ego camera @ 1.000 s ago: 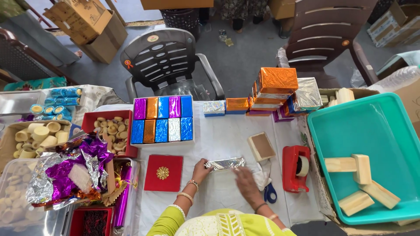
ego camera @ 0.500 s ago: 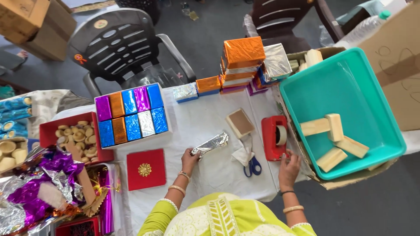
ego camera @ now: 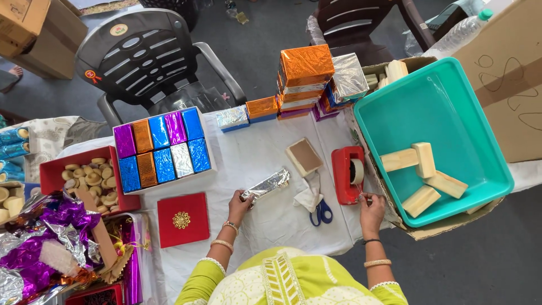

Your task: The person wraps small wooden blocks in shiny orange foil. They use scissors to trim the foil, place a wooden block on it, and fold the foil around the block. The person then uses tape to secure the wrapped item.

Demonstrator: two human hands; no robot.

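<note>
You're gripping a silver bar (ego camera: pixel 266 187) in your left hand (ego camera: pixel 239 204).
Your right hand (ego camera: pixel 371 204) is pinching tape at the red dispenser (ego camera: pixel 345 174); four wooden blocks are lying in the teal tub (ego camera: pixel 395 107).

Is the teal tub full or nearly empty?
Nearly empty. The teal tub holds only four pale wooden blocks lying near its lower right side; the rest of its floor is bare.

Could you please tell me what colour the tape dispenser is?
The tape dispenser is red, seen best in the head view, by the right hand.
</note>
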